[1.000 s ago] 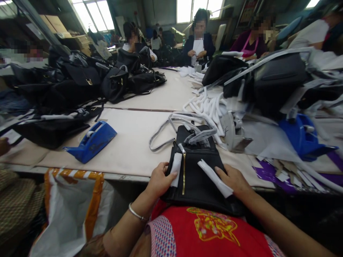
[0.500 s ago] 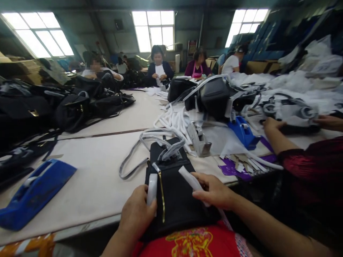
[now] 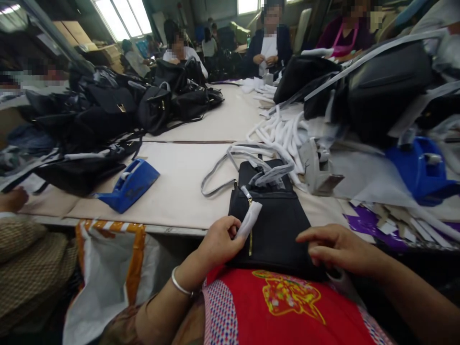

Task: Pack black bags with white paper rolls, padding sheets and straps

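A black bag (image 3: 276, 220) with a gold zipper lies on the table's front edge, against the red apron (image 3: 251, 306). Its strap (image 3: 215, 187), wrapped in greyish film, loops over the top. My left hand (image 3: 223, 242) pinches a white wrapped strip (image 3: 248, 221) above the bag's left side, next to the zipper. Over the bag's right edge hovers my right hand (image 3: 338, 247), index finger stretched out and thumb apart, with nothing visible between them. A pale band (image 3: 343, 282) hangs below that hand; what it belongs to is unclear.
Blue tape dispensers (image 3: 129, 184) stand left and right, a grey one (image 3: 318, 167) behind the bag. White tubes (image 3: 283, 134) lie heaped beyond. Black bags (image 3: 108, 105) pile up at left. An open sack (image 3: 108, 268) hangs below the edge. A co-worker's hand (image 3: 14, 199) shows at far left.
The view has swung left. My right hand no longer shows the white strip it held and its fingers have opened. My left hand still grips its strip, now tilted over the zipper.
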`<act>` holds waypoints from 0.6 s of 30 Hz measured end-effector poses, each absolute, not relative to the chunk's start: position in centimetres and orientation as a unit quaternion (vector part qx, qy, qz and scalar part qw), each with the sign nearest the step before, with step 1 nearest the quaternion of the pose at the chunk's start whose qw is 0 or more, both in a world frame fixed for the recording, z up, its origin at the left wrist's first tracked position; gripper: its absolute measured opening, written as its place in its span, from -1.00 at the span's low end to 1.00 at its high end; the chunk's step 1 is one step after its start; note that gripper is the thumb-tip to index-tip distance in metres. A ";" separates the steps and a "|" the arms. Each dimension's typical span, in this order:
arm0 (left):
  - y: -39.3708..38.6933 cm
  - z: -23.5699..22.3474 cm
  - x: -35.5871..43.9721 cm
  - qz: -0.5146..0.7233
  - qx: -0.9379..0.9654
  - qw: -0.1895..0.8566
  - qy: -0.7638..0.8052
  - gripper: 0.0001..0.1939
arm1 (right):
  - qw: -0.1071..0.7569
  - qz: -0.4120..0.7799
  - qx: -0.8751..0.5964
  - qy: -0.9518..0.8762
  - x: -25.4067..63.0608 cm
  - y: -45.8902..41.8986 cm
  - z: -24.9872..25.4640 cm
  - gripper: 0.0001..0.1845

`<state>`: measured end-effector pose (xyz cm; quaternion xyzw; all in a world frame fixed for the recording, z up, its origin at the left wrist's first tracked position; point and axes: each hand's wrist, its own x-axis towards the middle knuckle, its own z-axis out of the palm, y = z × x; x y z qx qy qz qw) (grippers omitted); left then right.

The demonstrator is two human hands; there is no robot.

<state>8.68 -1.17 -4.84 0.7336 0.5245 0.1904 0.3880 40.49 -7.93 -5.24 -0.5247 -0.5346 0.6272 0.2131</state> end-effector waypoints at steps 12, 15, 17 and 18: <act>-0.2 -2.3 5.5 0.148 0.735 0.493 0.443 -0.78 | 0.157 0.534 -0.195 -0.807 33.2 -4.1 -1.6 -0.49; 1.1 -3.7 6.4 0.140 0.728 0.376 0.556 -0.75 | 0.144 0.534 -0.186 -0.812 32.9 -3.8 -1.0 -0.51; 1.7 -4.7 7.4 0.106 0.728 0.326 0.593 -0.71 | 0.135 0.532 -0.190 -0.814 32.6 -3.6 -0.5 -0.49; 1.7 -5.2 7.9 0.088 0.727 0.306 0.608 -0.68 | 0.127 0.531 -0.195 -0.815 32.5 -3.6 -0.4 -0.49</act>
